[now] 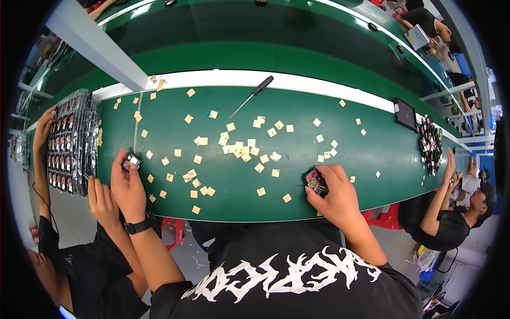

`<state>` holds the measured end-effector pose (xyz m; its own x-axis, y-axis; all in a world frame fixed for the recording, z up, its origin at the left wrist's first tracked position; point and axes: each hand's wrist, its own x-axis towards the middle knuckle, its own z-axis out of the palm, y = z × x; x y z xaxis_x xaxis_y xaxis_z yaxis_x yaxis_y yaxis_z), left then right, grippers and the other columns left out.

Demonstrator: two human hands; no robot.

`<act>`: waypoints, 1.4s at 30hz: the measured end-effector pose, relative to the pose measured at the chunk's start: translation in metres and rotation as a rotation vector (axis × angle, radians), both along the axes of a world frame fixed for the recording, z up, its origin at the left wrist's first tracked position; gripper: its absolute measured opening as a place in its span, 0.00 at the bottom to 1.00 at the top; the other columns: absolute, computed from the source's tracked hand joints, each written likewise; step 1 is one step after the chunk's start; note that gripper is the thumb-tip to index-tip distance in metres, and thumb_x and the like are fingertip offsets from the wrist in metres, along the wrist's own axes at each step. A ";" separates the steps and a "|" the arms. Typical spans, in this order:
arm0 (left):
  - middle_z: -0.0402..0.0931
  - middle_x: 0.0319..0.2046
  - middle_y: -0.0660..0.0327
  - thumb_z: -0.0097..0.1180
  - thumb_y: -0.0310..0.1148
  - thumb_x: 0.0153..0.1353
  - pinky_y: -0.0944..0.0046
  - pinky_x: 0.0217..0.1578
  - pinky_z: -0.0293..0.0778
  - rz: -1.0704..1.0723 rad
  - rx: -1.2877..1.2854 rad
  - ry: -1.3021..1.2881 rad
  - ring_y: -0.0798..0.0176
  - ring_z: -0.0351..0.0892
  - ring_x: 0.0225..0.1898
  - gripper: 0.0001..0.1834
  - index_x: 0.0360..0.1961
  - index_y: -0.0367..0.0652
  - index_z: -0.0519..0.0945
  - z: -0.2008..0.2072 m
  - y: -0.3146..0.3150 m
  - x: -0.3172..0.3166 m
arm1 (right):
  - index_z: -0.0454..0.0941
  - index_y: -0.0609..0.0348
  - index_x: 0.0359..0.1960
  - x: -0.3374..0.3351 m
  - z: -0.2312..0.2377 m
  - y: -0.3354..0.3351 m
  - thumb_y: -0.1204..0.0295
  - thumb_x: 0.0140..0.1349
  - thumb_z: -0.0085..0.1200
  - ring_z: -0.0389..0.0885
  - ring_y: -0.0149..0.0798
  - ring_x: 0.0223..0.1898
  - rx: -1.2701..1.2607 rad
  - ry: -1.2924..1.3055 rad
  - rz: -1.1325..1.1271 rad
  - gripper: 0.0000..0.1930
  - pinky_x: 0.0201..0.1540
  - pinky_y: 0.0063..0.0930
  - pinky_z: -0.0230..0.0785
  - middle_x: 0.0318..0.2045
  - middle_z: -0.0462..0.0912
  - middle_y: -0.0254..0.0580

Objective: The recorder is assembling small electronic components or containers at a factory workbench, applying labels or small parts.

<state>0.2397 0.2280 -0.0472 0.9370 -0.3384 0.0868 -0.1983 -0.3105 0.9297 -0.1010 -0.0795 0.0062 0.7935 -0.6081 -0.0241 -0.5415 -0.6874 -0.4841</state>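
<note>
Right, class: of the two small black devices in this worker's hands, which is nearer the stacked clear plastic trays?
The small black device in the left hand; the other black device, in the right hand, is farther from the clear plastic trays.

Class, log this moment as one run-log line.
left hand: holding dark electronic unit; right hand: holding multicoloured electronic unit; screwdriver: on green workbench; pale squares: scattered

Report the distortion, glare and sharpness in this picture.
Head view: the near edge of the green table bows, and black fills the corners; head view: glints on the clear plastic trays at left; head view: the screwdriver looks fairly sharp.
</note>
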 end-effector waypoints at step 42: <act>0.81 0.43 0.52 0.49 0.23 0.74 0.67 0.39 0.84 -0.594 -0.238 0.739 0.62 0.87 0.39 0.13 0.55 0.29 0.73 0.021 -0.147 -0.173 | 0.71 0.63 0.45 0.015 0.000 0.011 0.67 0.75 0.52 0.71 0.23 0.26 1.000 -0.305 -0.166 0.10 0.30 0.21 0.64 0.30 0.80 0.34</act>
